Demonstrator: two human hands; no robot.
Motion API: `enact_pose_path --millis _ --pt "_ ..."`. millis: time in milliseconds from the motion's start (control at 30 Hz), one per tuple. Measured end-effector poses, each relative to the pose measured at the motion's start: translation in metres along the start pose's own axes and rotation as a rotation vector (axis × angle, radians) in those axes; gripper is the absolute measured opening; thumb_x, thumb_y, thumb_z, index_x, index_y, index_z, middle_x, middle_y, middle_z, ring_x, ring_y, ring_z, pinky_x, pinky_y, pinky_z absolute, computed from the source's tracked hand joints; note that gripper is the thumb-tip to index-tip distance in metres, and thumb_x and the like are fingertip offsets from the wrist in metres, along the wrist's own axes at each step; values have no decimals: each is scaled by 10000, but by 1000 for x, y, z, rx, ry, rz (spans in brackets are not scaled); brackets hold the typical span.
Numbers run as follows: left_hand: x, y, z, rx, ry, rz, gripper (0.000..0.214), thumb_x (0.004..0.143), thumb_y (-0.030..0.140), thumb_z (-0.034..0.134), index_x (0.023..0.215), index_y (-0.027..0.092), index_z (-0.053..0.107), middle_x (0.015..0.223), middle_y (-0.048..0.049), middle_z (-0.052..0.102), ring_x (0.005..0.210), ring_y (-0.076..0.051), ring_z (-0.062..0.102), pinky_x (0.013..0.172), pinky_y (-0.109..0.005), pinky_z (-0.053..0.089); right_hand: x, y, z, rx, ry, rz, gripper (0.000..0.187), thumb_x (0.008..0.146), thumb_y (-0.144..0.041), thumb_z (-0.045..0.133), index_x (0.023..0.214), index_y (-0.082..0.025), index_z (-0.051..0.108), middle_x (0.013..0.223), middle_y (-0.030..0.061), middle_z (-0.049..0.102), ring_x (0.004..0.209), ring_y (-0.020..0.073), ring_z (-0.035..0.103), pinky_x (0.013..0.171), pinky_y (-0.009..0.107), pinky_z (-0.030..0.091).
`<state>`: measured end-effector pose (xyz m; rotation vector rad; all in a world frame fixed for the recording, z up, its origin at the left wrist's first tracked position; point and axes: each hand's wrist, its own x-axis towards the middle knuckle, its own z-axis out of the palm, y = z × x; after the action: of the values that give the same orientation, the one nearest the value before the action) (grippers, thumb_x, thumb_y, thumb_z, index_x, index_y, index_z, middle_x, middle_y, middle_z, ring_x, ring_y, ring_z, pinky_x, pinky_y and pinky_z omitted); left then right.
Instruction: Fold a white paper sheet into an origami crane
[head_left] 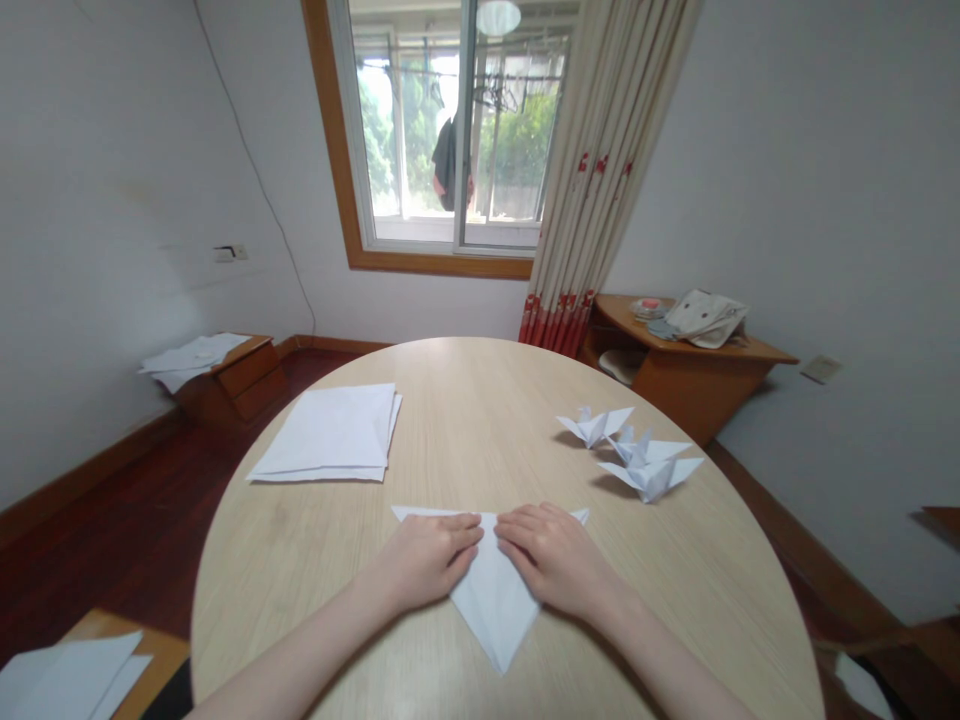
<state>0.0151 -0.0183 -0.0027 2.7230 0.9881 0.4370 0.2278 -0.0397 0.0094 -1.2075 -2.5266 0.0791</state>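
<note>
A white sheet of paper (496,615), folded into a triangle, lies on the round table in front of me with one point towards me. My left hand (439,552) rests flat on its left upper part, fingers stretched inward along the far edge. Opposite it, my right hand (553,555) presses on the right upper part, its fingers also extended. The fingertips of the two hands are a small gap apart near the middle. Both side corners of the paper stick out past my hands. Beneath the hands, the paper is hidden.
A stack of white paper (330,435) sits at the table's left. Folded paper cranes (651,475) stand close together at the right. The round wooden table (465,400) faces a window, with a curtain (600,170) and a corner desk (675,385) behind it.
</note>
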Motion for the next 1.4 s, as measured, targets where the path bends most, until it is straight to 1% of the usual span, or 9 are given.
enact_pose_path --millis 100,267,533,667,800,900,1133,1300,1400 --pt "1 -3 4 7 5 -24 340 934 209 438 1233 209 601 1314 -66 587 1145 -224 602 958 -359 495 0 1 3 -17 -4 20 245 918 -186 463 991 -188 697 1072 88 720 992 255 652 845 412 483" --pt "2 -6 8 39 -40 -59 374 962 216 415 1321 181 516 1409 -107 487 1280 -233 481 1094 -467 345 0 5 8 -34 -47 46 287 898 -186 493 1122 -149 670 1198 134 662 1097 286 618 915 447 483" --pt "1 -8 14 142 -87 -153 424 997 309 376 1411 226 402 1497 -115 349 1379 -296 320 1077 -595 285 -2 7 13 -7 -42 40 348 913 -188 437 1211 -183 618 1261 124 626 1182 253 568 1015 483 402" --pt "0 -9 17 157 -78 -177 464 988 411 389 1433 283 368 1507 -84 333 1388 -363 269 1054 -660 256 -1 6 13 3 -43 43 344 917 -187 438 1211 -178 616 1260 130 626 1189 260 563 1006 489 407" --pt "-1 -10 17 156 -93 -173 498 980 453 392 1447 289 339 1517 -86 309 1396 -369 242 1050 -683 233 0 5 8 -19 -15 37 314 918 -192 462 1176 -170 639 1215 125 655 1134 265 594 963 466 444" --pt "-2 -13 17 152 -69 -139 487 982 434 392 1440 273 349 1513 -95 315 1402 -341 242 1074 -665 203 0 10 4 -9 44 33 301 932 -226 456 1159 -201 653 1163 108 683 1070 252 618 932 448 465" --pt "1 -15 10 15 -74 6 474 965 213 394 1434 160 350 1505 -126 318 1405 -218 265 1151 -461 242 -5 29 -5 98 65 66 289 939 -269 470 1132 -198 673 1137 99 696 1037 254 632 906 433 479" --pt "1 -12 7 -72 -70 45 485 956 167 362 1441 174 348 1494 -95 352 1381 -192 326 1155 -414 269 -7 29 -18 178 35 83 279 907 -289 524 1116 -201 685 1113 93 706 1001 246 642 878 396 492" --pt "1 -12 8 -80 -54 24 505 934 136 364 1435 198 366 1483 -75 375 1360 -190 366 1143 -398 299 -9 29 -26 218 28 97 317 861 -202 500 1120 -199 682 1104 82 709 1000 234 641 878 375 493"
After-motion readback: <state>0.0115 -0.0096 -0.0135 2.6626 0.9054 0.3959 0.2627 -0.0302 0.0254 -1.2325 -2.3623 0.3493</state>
